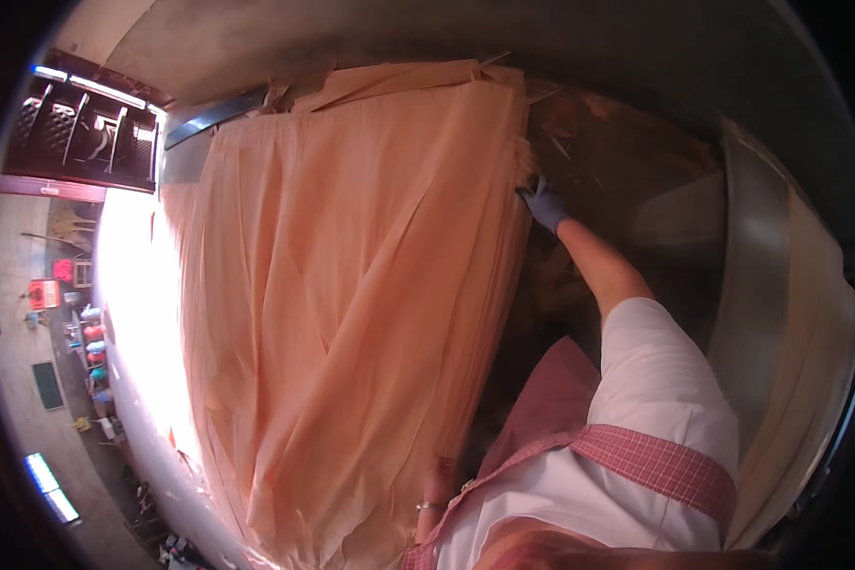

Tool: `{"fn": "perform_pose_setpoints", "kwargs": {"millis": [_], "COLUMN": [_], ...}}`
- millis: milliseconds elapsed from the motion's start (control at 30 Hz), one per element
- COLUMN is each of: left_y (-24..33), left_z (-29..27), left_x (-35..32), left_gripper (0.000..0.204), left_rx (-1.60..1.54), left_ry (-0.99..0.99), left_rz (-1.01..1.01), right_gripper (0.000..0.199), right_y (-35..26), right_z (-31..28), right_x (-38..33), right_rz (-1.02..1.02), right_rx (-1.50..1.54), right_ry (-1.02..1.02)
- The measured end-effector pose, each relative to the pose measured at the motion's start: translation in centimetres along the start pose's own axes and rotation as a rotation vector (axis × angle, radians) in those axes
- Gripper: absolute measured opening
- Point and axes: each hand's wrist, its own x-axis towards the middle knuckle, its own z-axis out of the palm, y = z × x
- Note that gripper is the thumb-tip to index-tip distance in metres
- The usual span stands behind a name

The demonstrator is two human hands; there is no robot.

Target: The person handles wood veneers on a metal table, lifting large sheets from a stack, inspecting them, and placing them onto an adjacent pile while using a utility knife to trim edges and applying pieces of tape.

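Dim workshop, peach fabric (351, 313) draped, gloved right hand (544, 204)

A draped sheet of fabric (351, 304) hung at the centre. The gloved right hand (543, 204) touched its edge at two o'clock — the left hand (437, 489) lay against its six o'clock edge — shelves (85, 128) sat at ten.

A small red rectangular sign (44, 294) hangs at the far left edge (its face too small and blurred to make out); no packages or screens show
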Motion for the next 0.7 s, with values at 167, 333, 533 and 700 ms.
{"fn": "perform_pose_setpoints", "kwargs": {"millis": [167, 333, 533, 700], "left_y": [17.3, 33.1, 46.6, 62.9], "left_z": [1.1, -0.3, -5.9, -16.3], "left_x": [6.2, 12.1, 23.3, 34.4], "left_gripper": [0.021, 0.019, 0.017, 0.051], "left_rx": [0.097, 0.206, -0.171, -0.223], "left_ry": [-0.271, -0.112, 0.339, 0.782], "left_rz": [0.040, 0.076, 0.245, 0.321], "right_gripper": [0.082, 0.059, 0.025, 0.029], "right_y": [-1.4, -5.2, -12.7, -11.2], "right_z": [-0.1, -3.0, -11.3, -9.2], "right_x": [18.6, 21.8, 11.9, 6.8], "right_rz": [0.165, 0.179, -0.165, -0.955], "right_rx": [0.604, 0.913, 0.794, 0.205], "right_ry": [0.123, -0.207, -0.213, 0.075]}}
